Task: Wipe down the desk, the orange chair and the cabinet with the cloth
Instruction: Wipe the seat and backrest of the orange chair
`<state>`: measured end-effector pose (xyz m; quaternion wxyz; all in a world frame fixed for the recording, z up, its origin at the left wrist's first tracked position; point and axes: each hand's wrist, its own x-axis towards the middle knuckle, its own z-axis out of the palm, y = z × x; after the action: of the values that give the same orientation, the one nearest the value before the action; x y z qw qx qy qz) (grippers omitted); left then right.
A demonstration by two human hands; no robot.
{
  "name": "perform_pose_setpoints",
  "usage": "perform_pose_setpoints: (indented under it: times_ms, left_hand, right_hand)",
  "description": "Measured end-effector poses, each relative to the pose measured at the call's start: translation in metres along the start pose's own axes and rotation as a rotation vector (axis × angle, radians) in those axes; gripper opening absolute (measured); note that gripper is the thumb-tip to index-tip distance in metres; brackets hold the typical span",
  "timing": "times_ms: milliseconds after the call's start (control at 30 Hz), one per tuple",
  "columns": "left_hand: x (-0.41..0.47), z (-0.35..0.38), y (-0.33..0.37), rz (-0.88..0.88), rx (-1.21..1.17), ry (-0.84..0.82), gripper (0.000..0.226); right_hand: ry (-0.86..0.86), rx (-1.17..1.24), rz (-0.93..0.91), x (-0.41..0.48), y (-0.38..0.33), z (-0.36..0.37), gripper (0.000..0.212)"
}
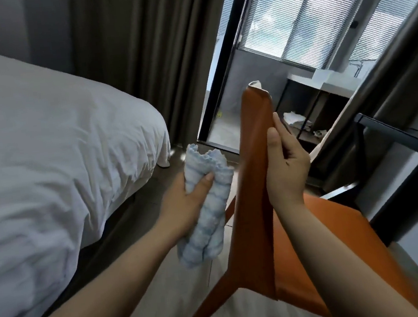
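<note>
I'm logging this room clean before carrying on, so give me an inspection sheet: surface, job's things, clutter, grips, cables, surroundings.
surface: desk, only a dark-framed corner shows at right; its top cannot be judged.
job's things: cloth, blue-white and bunched, beside the chair back; chair, orange, seen from behind its back; cabinet not made out.
clutter: white crumpled items on a low shelf beyond the chair.
grips: left grip holds the cloth; right grip holds the edge of the chair back.
cables: nothing seen.
surroundings: bed with white sheet at left; curtain; blinds on the window behind.
</note>
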<state>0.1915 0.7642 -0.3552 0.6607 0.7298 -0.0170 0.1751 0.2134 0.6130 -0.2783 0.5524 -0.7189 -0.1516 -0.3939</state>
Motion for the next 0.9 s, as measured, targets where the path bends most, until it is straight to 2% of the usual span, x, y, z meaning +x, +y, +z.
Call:
perform_pose_setpoints:
  times_ms: [133,267,400,500,600,667,733,900]
  left_hand:
    - [-0.014,-0.010,-0.002,-0.011,0.006,-0.044,0.034]
    - [-0.026,-0.003,-0.017,-0.102,-0.025,-0.073,0.027]
    - [-0.037,0.001,-0.042,-0.182,-0.051,-0.047,0.045]
    - [-0.046,-0.001,-0.048,-0.232,-0.030,-0.063,0.052]
    - [-0.046,-0.008,-0.030,-0.322,-0.007,-0.089,0.048]
    - [-0.046,-0.014,-0.009,-0.383,-0.027,-0.103,0.043]
    - [-0.042,-0.022,0.018,-0.460,-0.114,-0.131,0.036]
    - [-0.038,-0.045,0.118,-0.554,-0.248,-0.264,0.030]
  right_hand:
    - [-0.035,-0.019,0.083,-0.033,-0.001,-0.027,0.035]
    - [-0.055,-0.102,0.161,-0.090,0.018,-0.047,0.038]
    - [-0.068,-0.278,0.151,-0.137,0.033,-0.049,0.045]
    - [-0.146,-0.247,0.189,-0.154,0.035,-0.045,0.044]
    - [-0.279,-0.112,0.382,-0.145,0.027,-0.041,0.050]
    - [-0.393,0.002,0.572,-0.137,0.015,-0.038,0.064]
    - [-0.509,0.040,0.683,-0.123,-0.002,-0.035,0.073]
    - [-0.552,0.150,0.864,-0.078,-0.080,-0.046,0.059]
